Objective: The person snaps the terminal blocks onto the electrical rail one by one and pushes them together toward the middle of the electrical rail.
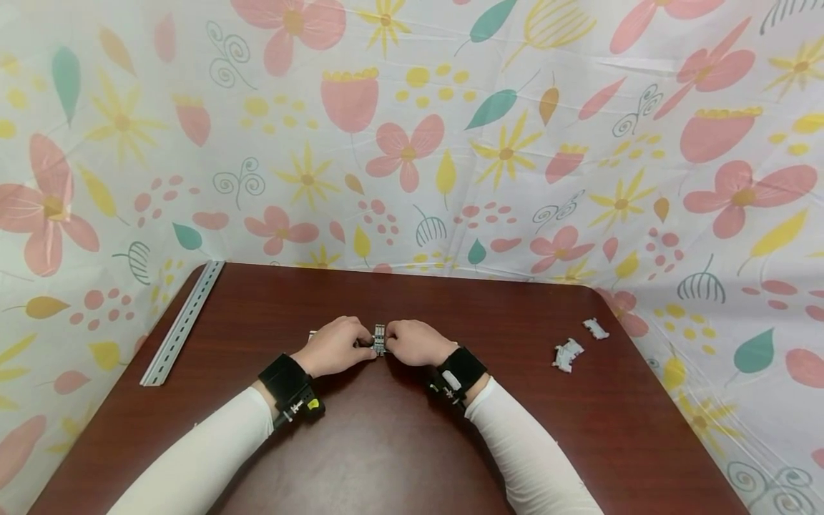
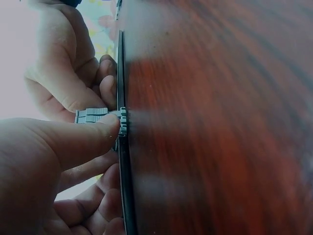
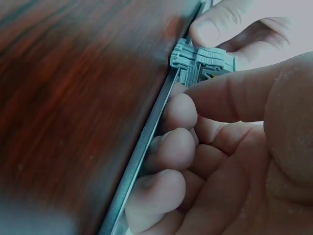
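At the middle of the table, a small stack of grey terminal blocks (image 1: pixel 380 340) sits side by side on a thin metal rail (image 3: pixel 142 147). My left hand (image 1: pixel 336 347) pinches the stack from the left, its thumb (image 2: pixel 100 134) flat along the blocks. From the right, my right hand (image 1: pixel 415 343) grips the other side, thumb at the lower edge and the remaining fingers curled along the rail. Most of the rail is hidden under both hands in the head view.
A long slotted DIN rail (image 1: pixel 183 325) lies slanted at the table's left edge. Toward the right edge lie a pale grey terminal block piece (image 1: pixel 567 355) and a smaller one (image 1: pixel 595 329). A flowered curtain (image 1: pixel 412 143) hangs behind the brown table (image 1: pixel 386 443).
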A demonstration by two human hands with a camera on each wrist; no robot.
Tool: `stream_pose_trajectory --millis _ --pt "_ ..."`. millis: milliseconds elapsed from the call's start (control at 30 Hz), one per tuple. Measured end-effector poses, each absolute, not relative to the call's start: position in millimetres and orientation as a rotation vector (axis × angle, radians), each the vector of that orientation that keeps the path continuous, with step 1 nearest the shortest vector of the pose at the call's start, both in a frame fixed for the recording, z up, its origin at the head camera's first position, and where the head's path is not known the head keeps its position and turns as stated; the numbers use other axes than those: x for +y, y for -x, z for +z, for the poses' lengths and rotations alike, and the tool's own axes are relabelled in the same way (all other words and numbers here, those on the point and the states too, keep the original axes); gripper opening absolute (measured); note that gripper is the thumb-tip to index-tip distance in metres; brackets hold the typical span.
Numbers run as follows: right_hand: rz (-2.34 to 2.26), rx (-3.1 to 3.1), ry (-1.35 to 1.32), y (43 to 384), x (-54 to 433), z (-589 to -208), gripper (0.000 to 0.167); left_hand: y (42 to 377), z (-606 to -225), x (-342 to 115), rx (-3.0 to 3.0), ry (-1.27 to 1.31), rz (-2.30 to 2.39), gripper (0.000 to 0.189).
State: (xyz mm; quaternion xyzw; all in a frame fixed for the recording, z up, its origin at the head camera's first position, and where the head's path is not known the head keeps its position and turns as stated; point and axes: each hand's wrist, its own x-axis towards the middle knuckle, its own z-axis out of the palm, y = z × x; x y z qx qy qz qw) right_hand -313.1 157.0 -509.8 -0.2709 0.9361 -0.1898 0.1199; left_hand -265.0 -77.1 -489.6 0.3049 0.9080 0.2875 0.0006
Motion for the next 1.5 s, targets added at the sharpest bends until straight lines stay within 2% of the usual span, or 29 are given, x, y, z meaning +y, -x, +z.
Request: stream_pose_trajectory --millis 200,500,633,767,867,1200,1500 --pt "-0.563 2.720 0.784 292 149 -480 0.020 265 -489 -76 2.847 -0.969 0.907 0.005" --pt "-0.539 2.745 0.800 309 152 -509 0.020 265 -489 -79 2.830 -0.971 0.924 0.003" --pt "-0.545 2.734 0.874 311 157 -515 0.022 265 -491 -83 2.821 -0.952 0.904 0.012" --pt "-0.549 2.714 0.915 298 158 -498 0.022 264 -491 -88 2.830 -0.952 0.841 0.019" --pt "-0.541 2.710 0.873 282 158 -473 0.018 264 -488 -95 2.854 -0.929 0.792 0.023" --pt "-0.486 2.891 0.885 265 205 -473 0.002 258 -481 -133 2.992 -0.886 0.693 0.027" --pt "-0.437 2.971 0.812 259 242 -474 0.030 254 -487 -157 3.019 -0.896 0.678 0.024"
